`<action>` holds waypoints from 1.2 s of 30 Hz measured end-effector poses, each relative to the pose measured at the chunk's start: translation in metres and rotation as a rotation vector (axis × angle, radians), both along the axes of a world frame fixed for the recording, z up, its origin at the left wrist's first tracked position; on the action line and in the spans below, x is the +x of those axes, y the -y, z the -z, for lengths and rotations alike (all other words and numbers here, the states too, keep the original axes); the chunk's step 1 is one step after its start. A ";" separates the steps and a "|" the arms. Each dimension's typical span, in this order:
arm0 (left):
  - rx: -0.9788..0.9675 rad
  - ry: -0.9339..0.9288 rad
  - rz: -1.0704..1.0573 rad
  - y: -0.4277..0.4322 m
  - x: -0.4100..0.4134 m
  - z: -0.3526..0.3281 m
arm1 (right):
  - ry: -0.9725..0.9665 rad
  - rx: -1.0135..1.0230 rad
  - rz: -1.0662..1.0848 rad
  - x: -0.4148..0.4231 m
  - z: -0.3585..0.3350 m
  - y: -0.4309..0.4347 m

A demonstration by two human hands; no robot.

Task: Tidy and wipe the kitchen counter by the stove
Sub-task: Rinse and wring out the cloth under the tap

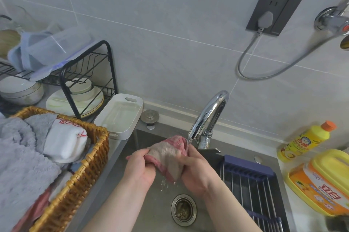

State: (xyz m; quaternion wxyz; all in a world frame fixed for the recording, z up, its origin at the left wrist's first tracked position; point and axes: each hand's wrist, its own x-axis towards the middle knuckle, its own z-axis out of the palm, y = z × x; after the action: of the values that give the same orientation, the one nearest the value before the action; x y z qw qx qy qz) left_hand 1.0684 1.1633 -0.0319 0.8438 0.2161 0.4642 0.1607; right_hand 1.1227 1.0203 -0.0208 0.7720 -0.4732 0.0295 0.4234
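Observation:
A wet pink and beige cloth (168, 154) hangs bunched over the steel sink (132, 148), just under the spout of the chrome faucet (209, 116). Water runs from the spout onto its right edge, and drops fall from its lower end toward the drain (183, 209). My left hand (140, 167) grips the cloth's left side. My right hand (194, 171) grips its right side, with the fingers wrapped into the fabric.
A wicker basket (88, 165) of folded towels stands left of the sink. Behind it are a black dish rack (105, 73) with plates and a white tub (120, 116). A blue-framed drying rack (251, 180) spans the sink's right side. Two yellow detergent bottles (306, 143) stand at right.

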 end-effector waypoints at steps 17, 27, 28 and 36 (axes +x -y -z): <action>-0.044 0.096 0.084 0.012 -0.005 0.006 | -0.017 -0.178 0.116 0.002 -0.001 0.010; 0.043 0.100 0.263 0.003 -0.011 0.003 | -0.288 -0.166 0.090 -0.007 -0.002 0.007; 0.051 0.081 0.267 0.003 -0.009 0.002 | -0.285 -0.180 0.052 -0.009 -0.003 0.007; 0.223 -0.103 0.341 0.035 -0.005 0.010 | 0.146 -0.224 0.173 -0.010 -0.004 0.008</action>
State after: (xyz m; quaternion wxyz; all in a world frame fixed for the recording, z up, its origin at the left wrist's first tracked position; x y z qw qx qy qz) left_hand 1.0635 1.1285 -0.0419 0.8048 0.3916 0.4426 0.0550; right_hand 1.1123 1.0127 -0.0165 0.7482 -0.5814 0.0608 0.3139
